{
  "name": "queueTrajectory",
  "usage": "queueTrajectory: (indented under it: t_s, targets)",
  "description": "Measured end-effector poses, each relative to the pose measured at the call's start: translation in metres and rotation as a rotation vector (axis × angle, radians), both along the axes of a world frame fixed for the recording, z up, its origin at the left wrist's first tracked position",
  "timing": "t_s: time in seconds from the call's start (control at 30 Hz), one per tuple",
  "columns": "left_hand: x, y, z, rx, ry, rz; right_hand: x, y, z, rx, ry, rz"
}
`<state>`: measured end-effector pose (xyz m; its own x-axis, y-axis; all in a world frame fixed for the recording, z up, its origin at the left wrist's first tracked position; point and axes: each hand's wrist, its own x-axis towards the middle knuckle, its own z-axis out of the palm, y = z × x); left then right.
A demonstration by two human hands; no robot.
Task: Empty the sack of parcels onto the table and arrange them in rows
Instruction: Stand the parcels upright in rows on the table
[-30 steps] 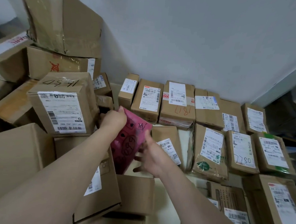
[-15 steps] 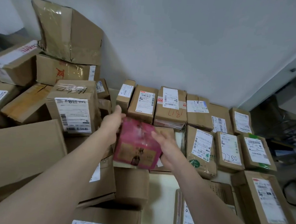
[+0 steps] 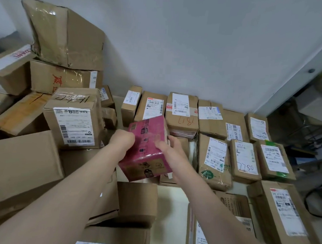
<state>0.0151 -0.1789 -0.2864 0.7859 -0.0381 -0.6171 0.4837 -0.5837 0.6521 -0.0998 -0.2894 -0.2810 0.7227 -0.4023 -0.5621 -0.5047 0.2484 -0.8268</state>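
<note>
A pink box-shaped parcel (image 3: 147, 147) is held up in the air over the middle of the table. My left hand (image 3: 122, 140) grips its left side and my right hand (image 3: 170, 149) grips its right side. Behind and to the right of it, brown cardboard parcels lie in rows: a back row by the wall (image 3: 181, 111) and a second row with a box marked 7780 (image 3: 245, 161). A nearer row starts with a labelled box (image 3: 281, 214) at the right. No sack is in view.
A tall, loose pile of big cartons (image 3: 63, 38) fills the left side, with a labelled box (image 3: 73, 120) in front. More cartons (image 3: 19, 168) lie near my left arm. A strip of pale table (image 3: 172, 207) shows in front. A doorway with clutter (image 3: 311, 116) is on the right.
The pink parcel has been turned in both hands from edge-on to showing its broad face and bottom end. It has risen a little, and my right hand has closed on its right side.
</note>
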Motion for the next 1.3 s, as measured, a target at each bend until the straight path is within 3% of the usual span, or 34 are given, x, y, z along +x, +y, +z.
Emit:
queueTrajectory:
  t_s: [0.13,0.2,0.33,0.4,0.47,0.57,0.63,0.73,0.83,0.93,1.03,1.17,1.3]
  targets:
    - [-0.009,-0.01,-0.005,-0.061,0.054,0.009,0.001,0.03,-0.007,-0.757,0.102,0.106]
    - [-0.016,-0.012,-0.003,-0.132,0.137,0.025,-0.001,0.042,-0.015,-0.954,0.154,0.183]
    - [-0.024,-0.008,-0.011,-0.206,0.249,-0.012,-0.011,0.045,-0.035,-0.793,0.094,0.266]
    - [-0.027,-0.006,-0.02,-0.136,0.22,-0.111,-0.017,0.032,-0.042,-0.786,0.076,0.095]
    - [-0.028,-0.007,-0.024,-0.118,0.23,-0.155,-0.024,0.013,-0.053,-0.917,0.187,-0.026]
    - [-0.031,-0.015,-0.025,-0.16,0.254,-0.175,-0.037,-0.014,-0.077,-1.005,0.511,0.299]
    - [-0.033,-0.022,-0.027,-0.169,0.246,-0.177,-0.046,-0.02,-0.089,-1.0,0.591,0.5]
    - [-0.036,-0.029,-0.025,-0.127,0.163,-0.202,-0.052,-0.022,-0.098,-1.052,0.537,0.515]
    - [-0.037,-0.027,-0.025,-0.093,0.099,-0.227,-0.052,-0.023,-0.094,-0.999,0.451,0.385]
    - [-0.038,-0.016,-0.019,0.045,-0.087,-0.358,-0.058,-0.019,-0.077,-0.926,0.181,0.17]
    - [-0.043,0.003,-0.008,0.251,-0.295,-0.524,-0.07,-0.001,-0.048,-0.847,-0.067,0.252]
    - [-0.069,0.028,0.001,0.473,-0.339,-0.75,-0.091,0.032,-0.031,-0.997,-0.051,0.373]
    - [-0.097,0.042,0.014,0.627,-0.357,-0.902,-0.104,0.054,-0.039,-0.768,0.126,0.473]
